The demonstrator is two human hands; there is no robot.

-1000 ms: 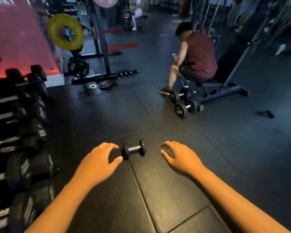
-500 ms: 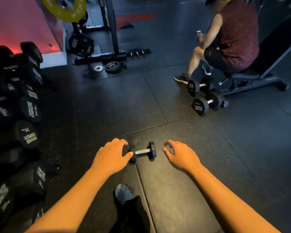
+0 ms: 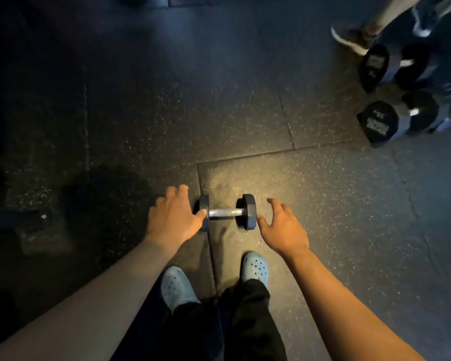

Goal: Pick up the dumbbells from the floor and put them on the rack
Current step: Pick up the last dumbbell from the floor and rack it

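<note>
Head view, the only one. Small dumbbell (image 3: 225, 213) lies on the floor (image 3: 323, 204) just ahead of the person's feet, bar running left to right, one hex head each side. Left hand (image 3: 173, 220) sits against the left head, thumb tip at the bar's left end; its fingers (image 3: 176, 192) spread wide, wrapped on nothing. Right hand (image 3: 284, 226) is just beside the right head, thumb near or touching it, can't tell which; fingers loose and open, holding nothing. Dumbbell not lifted yet.

Step in hand looks like the grab. Best bet, I'd say: one hand slides onto the middle of the bar (image 3: 225, 212), closes fully round it, lifts straight up so neither head dips. Gripping by a head would be clumsier. Hex heads should stop it rolling, so no need to pin it with the other hand. Looks light; one hand probably enough.

Around: blue clogs (image 3: 177, 286) planted close behind the dumbbell, toes near it, so a slipped grip could land on them. Two bigger dumbbells (image 3: 375, 123) far right on the floor, well apart, with another person's shoe (image 3: 349, 39) beyond them. Nothing between hands and bar. Rack not clearly in view; dark shapes at left too dim to tell.
</note>
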